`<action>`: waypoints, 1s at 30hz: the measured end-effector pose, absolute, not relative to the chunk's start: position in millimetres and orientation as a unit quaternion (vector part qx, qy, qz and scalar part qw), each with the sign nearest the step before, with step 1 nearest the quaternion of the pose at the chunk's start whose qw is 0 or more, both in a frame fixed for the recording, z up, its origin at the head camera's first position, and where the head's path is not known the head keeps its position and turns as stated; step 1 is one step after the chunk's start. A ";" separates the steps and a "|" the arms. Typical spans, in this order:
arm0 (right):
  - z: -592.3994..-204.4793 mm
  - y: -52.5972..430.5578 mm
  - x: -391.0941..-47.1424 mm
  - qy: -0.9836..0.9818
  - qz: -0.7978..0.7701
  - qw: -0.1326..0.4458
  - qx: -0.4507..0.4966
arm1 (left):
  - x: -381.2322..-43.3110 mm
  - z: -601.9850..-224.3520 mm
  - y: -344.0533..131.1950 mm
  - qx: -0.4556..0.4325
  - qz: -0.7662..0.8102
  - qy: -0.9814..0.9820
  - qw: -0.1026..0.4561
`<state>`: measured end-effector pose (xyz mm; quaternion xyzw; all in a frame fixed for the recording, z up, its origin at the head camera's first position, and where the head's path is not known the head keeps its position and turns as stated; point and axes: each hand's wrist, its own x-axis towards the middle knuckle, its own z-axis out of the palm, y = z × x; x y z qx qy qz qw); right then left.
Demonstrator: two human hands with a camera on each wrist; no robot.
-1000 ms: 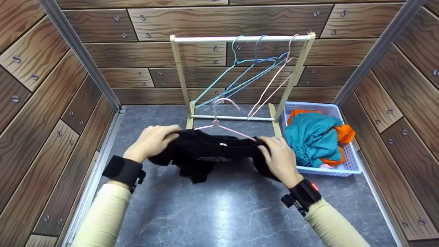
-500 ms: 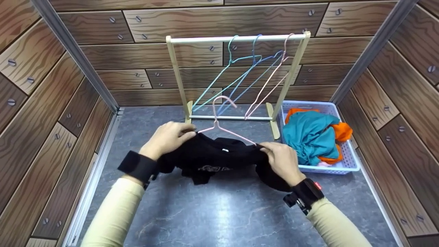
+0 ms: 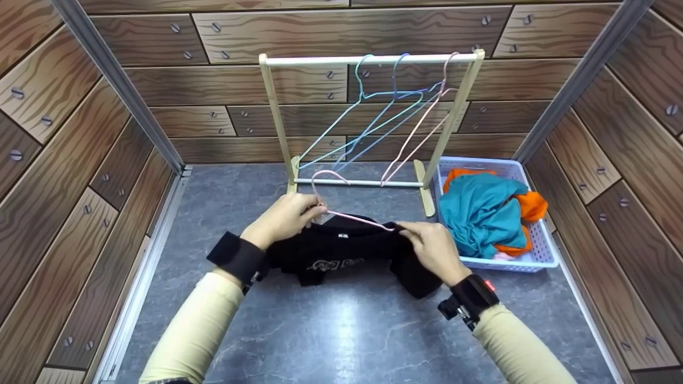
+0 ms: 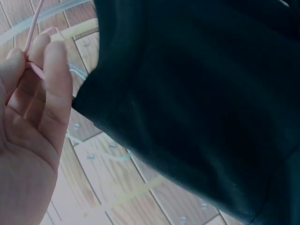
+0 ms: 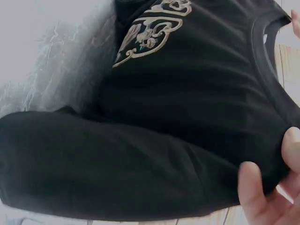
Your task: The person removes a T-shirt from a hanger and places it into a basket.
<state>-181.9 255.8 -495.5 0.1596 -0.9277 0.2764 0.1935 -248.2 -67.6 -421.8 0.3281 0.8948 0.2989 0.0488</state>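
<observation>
A black T-shirt (image 3: 347,248) with a pale print (image 5: 150,35) on its front hangs spread between both hands over the grey floor. A pink clothes hanger (image 3: 360,218) sits in its neckline, hook up and leaning left. My left hand (image 3: 288,216) pinches the hanger just below the hook; in the left wrist view thumb and fingers close on the pink wire, apart from the cloth. My right hand (image 3: 435,249) grips the shirt's shoulder at the hanger's right end. Most of the hanger's left arm is hidden by the left hand and the shirt.
Behind the hands stands a small rack (image 3: 320,61) carrying a green hanger (image 3: 331,128), a blue hanger (image 3: 380,118) and another pink hanger (image 3: 413,136). To its right, a pale plastic basket (image 3: 544,240) holds teal cloth (image 3: 483,213) and orange cloth (image 3: 532,205). Wood-patterned walls enclose the floor.
The left hand has let go of the shirt's left shoulder and moved right to the hanger below its hook. The hook has tipped left and lower. The right hand keeps its hold.
</observation>
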 end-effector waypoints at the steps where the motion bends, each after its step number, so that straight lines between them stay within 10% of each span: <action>1: -495.9 259.0 -182.9 -0.927 0.277 0.195 0.162 | -248.1 -422.3 -70.0 0.331 0.299 0.894 0.044; 15: -520.2 295.6 -193.3 -0.935 0.272 0.190 0.124 | -250.3 -423.0 -93.6 0.350 0.320 0.880 0.026; 30: -524.6 217.7 -186.9 -0.939 0.277 0.125 0.159 | -251.8 -416.3 -47.7 0.276 0.368 0.887 0.053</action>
